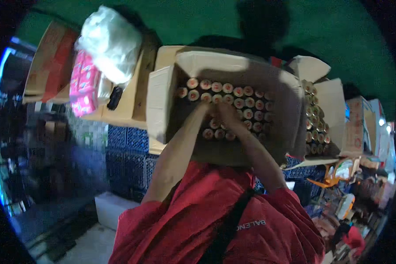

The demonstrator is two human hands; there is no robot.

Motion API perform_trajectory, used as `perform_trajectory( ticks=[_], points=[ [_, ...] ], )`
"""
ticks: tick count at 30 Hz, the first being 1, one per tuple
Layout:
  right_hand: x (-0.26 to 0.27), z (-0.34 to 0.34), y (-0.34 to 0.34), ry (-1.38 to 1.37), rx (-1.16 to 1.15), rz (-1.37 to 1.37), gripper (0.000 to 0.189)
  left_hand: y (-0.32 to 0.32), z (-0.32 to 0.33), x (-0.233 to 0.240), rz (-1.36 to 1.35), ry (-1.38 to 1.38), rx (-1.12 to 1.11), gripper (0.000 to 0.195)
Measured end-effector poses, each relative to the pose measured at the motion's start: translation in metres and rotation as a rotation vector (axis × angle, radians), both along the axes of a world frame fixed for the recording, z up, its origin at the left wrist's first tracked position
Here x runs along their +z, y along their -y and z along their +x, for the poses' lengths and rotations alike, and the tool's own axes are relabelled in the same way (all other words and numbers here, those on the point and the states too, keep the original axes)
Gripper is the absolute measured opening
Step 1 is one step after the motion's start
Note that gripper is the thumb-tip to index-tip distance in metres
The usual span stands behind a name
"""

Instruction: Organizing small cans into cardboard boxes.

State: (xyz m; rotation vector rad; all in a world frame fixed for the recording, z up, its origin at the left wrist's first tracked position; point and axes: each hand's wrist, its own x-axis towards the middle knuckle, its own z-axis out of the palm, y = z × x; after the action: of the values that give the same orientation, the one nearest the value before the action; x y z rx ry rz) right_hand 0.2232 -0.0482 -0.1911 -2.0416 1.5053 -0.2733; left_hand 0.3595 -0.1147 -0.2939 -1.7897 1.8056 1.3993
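Note:
An open cardboard box (161, 99) stands before me. Inside are rows of small round-topped items (216, 87), pale with reddish centres; their exact kind is unclear. Both hands reach into the box. My left hand (206, 108) and my right hand (223, 111) are side by side over the middle rows, at the left part of the group. Blur and shadow hide the fingers, so whether either one grips an item does not show. Some items lie under my hands and forearms. The left part of the box floor is dark.
At left, a clear plastic bag (110, 43), a pink patterned pack (84, 84) and a black object (115, 98) rest on cardboard. At right stands another open box (330, 112) with shiny round-topped items. Blue plastic crates (127, 138) are below. A person in red (353, 238) is at far right.

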Motion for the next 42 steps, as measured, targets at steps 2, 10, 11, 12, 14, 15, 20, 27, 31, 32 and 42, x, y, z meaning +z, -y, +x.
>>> perform_trajectory(
  ticks=[2,10,11,12,14,15,20,27,31,32,42],
  points=[
    [0.015,-0.002,-0.002,0.056,0.09,0.161,0.03,-0.007,0.009,-0.005,-0.08,-0.052,-0.059,0.031],
    [0.14,-0.022,-0.019,0.152,0.175,0.083,0.051,-0.039,0.008,0.11,-0.328,-0.548,0.146,0.026],
    [0.153,-0.026,-0.021,0.26,0.156,0.039,0.056,-0.041,0.0,0.129,-0.35,-0.652,0.186,0.026],
    [0.165,-0.032,-0.022,0.384,0.144,-0.038,0.062,-0.042,-0.011,0.148,-0.372,-0.762,0.223,0.025],
    [0.188,-0.048,-0.025,0.366,0.101,-0.113,0.066,-0.038,-0.04,0.185,-0.463,-0.863,0.257,0.024],
    [0.199,-0.057,-0.027,0.319,0.04,-0.16,0.071,-0.036,-0.056,0.202,-0.512,-0.898,0.278,0.024],
    [0.25,-0.126,-0.033,0.333,-0.046,-0.295,0.069,-0.036,-0.125,0.265,-0.829,-0.766,0.252,0.022],
    [0.197,-0.297,-0.008,0.098,-0.287,-0.25,0.056,-0.042,-0.234,0.25,-1.073,-1.061,0.255,0.035],
    [0.116,-0.401,-0.002,-0.07,-0.468,0.11,0.053,-0.041,-0.272,0.238,-0.909,-0.658,-0.167,0.034],
    [0.094,-0.421,0.004,0.014,-0.475,0.162,0.051,-0.041,-0.286,0.234,-1.126,-0.572,-0.269,0.031],
    [-0.049,-0.468,0.025,-0.903,0.02,-0.268,0.058,0.004,-0.409,0.169,-1.184,0.032,-0.61,0.025]
  ],
)
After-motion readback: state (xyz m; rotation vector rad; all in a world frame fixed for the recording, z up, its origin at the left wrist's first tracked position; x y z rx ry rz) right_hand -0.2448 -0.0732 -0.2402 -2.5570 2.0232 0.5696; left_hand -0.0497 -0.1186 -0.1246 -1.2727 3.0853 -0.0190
